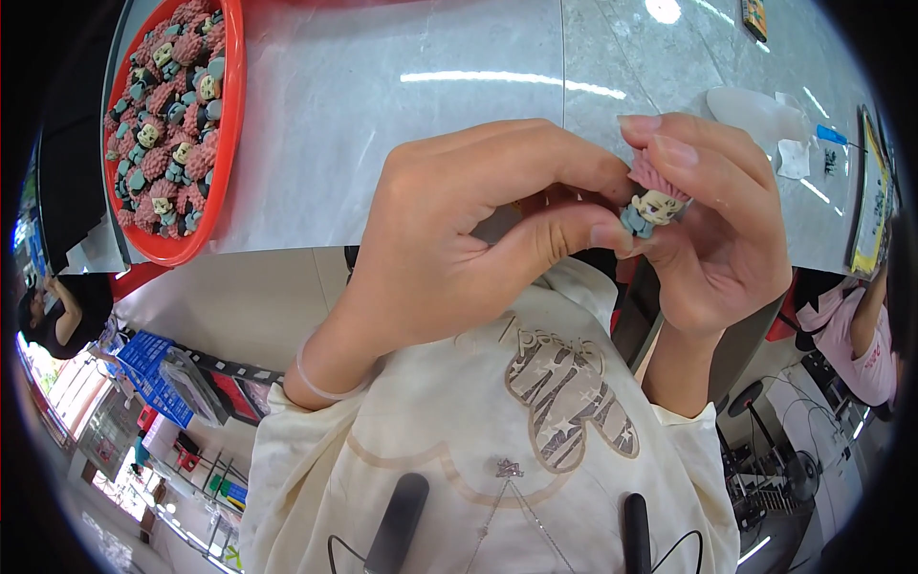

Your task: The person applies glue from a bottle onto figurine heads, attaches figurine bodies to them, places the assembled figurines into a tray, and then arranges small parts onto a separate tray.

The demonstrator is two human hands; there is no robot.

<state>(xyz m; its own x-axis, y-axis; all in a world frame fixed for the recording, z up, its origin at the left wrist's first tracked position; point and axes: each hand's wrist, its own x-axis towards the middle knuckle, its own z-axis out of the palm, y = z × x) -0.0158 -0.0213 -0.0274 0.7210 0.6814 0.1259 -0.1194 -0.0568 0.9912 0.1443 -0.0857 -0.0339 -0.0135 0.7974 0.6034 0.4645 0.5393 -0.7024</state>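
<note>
A small toy figurine [652,203] with pink spiky hair, a pale face and a grey-blue body is pinched between both hands, close to my chest. My left hand [459,239] curls around it from the left, thumb tip pressing at the figure's body. My right hand [712,230] holds it from the right, fingertips on the pink hair. Most of the figure's lower part is hidden by my fingers.
A red tray [229,143] piled with several similar pink-haired figurines stands at the far left of the pale grey table [382,115]. White paper bits [765,120] and a flat framed item [875,201] lie at the right. Another person in pink [856,335] sits at the right edge.
</note>
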